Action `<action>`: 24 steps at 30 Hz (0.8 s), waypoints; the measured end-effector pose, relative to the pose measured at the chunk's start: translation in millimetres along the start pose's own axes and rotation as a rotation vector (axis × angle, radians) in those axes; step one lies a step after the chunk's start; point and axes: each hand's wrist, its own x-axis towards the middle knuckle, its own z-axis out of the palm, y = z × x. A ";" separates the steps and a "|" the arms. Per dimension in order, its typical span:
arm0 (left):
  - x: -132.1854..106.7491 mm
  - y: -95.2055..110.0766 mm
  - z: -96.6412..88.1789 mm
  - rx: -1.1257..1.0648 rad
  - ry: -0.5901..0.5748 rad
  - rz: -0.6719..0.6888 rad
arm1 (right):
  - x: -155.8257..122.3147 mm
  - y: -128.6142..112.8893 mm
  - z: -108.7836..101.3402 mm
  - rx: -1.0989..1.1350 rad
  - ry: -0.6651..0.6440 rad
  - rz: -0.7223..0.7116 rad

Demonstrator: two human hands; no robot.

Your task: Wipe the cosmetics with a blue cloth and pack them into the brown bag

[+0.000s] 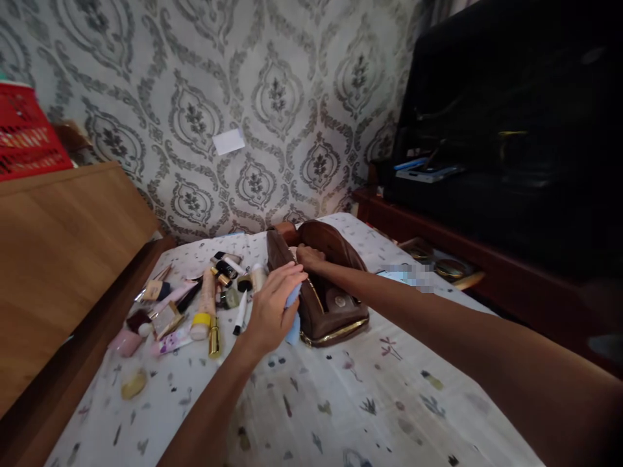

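Patterned wallpaper [277,94] fills the background behind the brown handbag. Black screen [511,130], well to the right of the handbag. Printed sheet [389,402] lies under the handbag; wooden panel [73,240] stands well to its left, dark red wooden stand [428,227] to its right, below the screen. Brown handbag [335,324] itself: on the sheet, top opening unzipped, gold zipper along the near edge. Red plastic basket [29,136], far left of the handbag, on top of the panel.

Left hand [275,301]: at the handbag's left side, fingers and thumb closed around a light-blue cloth (looks soft, mostly covered by the hand). Right hand [310,257]: reaching into the handbag's opening, fingers curled near the left inner edge; can't tell whether it grips anything. Light-blue cloth [293,332] hangs below the left hand, against the handbag's left side.

Cosmetics, loose pile, all left of the handbag: peach bottle [208,288] with yellow band, purple-printed white tube [172,340], foundation bottle [154,290] with dark cap, pink container [126,344], gold tube [215,337], and, nearer the handbag, white tube [241,310] with black cap.
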 end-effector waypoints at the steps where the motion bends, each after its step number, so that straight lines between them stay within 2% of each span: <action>1: 0.4 0.5 -0.1 0.002 0.001 0.002 | -0.9 -0.2 -0.4 -0.005 -0.006 0.006; 4: -0.8 2.0 -1.3 0.000 0.019 0.005 | -4.5 -1.0 -2.7 -0.032 -0.021 0.012; 8: -15.1 -2.0 -8.4 0.008 0.127 -0.059 | -10.7 -4.0 -13.1 -0.050 -0.010 -0.041; 11: -34.4 -13.1 -20.6 0.080 0.152 -0.200 | -19.2 -7.6 -27.9 -0.035 0.038 -0.164; 14: -55.2 -30.9 -39.7 0.225 0.081 -0.416 | -33.4 -7.8 -42.6 0.014 0.140 -0.336; 16: -67.4 -45.5 -55.8 0.306 0.051 -0.516 | -46.5 -3.9 -47.3 0.059 0.240 -0.434; 18: -78.1 -61.2 -73.6 0.366 0.049 -0.590 | -63.2 2.9 -46.0 0.138 0.426 -0.567; 21: -91.8 -85.2 -100.1 0.472 0.050 -0.712 | -95.1 14.3 -34.2 0.247 0.728 -0.782; 24: -103.6 -106.9 -122.6 0.577 0.052 -0.833 | -129.2 21.4 -15.8 0.237 0.909 -0.984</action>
